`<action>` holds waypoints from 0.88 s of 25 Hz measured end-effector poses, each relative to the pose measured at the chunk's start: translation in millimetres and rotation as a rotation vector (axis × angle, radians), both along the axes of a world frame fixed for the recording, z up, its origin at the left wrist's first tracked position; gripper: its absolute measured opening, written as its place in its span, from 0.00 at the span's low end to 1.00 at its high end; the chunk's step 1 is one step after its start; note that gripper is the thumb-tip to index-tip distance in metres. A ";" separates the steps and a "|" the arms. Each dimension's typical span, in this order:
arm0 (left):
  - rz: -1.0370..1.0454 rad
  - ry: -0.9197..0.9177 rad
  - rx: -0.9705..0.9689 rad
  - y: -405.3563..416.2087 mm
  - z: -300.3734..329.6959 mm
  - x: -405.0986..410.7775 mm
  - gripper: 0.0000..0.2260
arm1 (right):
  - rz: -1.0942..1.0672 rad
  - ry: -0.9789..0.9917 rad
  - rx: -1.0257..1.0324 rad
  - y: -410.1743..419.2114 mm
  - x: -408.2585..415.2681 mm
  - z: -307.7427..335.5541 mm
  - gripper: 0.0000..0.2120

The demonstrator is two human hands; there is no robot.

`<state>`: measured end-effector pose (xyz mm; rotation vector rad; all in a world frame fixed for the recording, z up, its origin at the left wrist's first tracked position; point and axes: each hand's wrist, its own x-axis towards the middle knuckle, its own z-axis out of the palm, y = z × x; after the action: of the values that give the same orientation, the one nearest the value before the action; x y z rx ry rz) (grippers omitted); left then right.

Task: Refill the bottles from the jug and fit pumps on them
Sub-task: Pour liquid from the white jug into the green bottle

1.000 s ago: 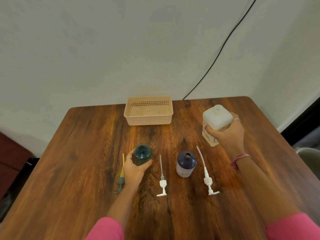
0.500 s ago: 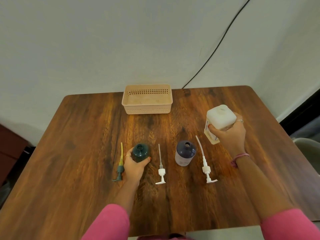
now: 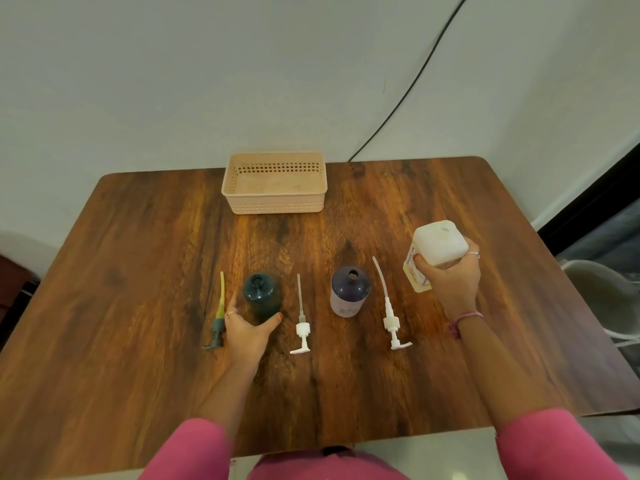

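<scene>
The left hand (image 3: 247,329) wraps the dark green bottle (image 3: 261,301) near the worktop's (image 3: 138,258) middle left; the right hand (image 3: 448,282) clasps the white jug (image 3: 438,245) at far right. To pour well, carry the jug's mouth right over the green bottle's neck and tilt slowly. The purple bottle (image 3: 350,290) and two white pumps (image 3: 302,327) lie between them; the beige basket (image 3: 274,183) sits far back.

Bare table (image 3: 138,271) around pumps (image 3: 302,315)

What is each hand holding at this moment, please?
Left hand: closed around the dark green bottle on the table.
Right hand: closed on the white jug.
</scene>
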<state>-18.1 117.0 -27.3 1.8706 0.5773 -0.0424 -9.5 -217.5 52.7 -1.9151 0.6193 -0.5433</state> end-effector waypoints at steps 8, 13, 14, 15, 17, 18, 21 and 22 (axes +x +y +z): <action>0.038 0.034 0.037 -3.8 -5.9 -21.7 0.45 | -0.016 0.071 0.077 -29.0 -23.4 -42.5 0.38; 0.065 0.009 0.057 -8.4 -8.9 -28.1 0.45 | -0.002 0.152 0.038 -35.7 -29.5 -56.6 0.38; 0.071 0.000 0.060 -9.2 -8.5 -29.0 0.45 | -0.005 0.144 0.046 -35.2 -31.0 -56.8 0.39; 0.074 -0.014 0.065 -10.3 -7.7 -30.3 0.45 | -0.005 0.121 0.056 -34.9 -32.9 -56.5 0.41; 0.076 -0.044 0.088 -11.7 -6.1 -32.5 0.45 | 0.009 0.032 0.098 -33.0 -38.0 -55.0 0.45; 0.076 -0.057 0.106 -11.6 -5.2 -34.1 0.45 | 0.017 -0.005 0.122 -32.3 -40.8 -53.9 0.48; 0.063 -0.102 0.161 -5.9 0.3 -40.5 0.44 | 0.024 -0.070 0.126 -30.3 -48.0 -46.8 0.52; 0.057 -0.115 0.177 -2.1 2.1 -42.2 0.44 | 0.018 -0.091 0.100 -29.3 -49.5 -43.1 0.51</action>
<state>-60.3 114.9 -25.2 2.0115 0.5696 0.1579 -59.0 -246.8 9.6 -1.7906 0.5598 -0.5745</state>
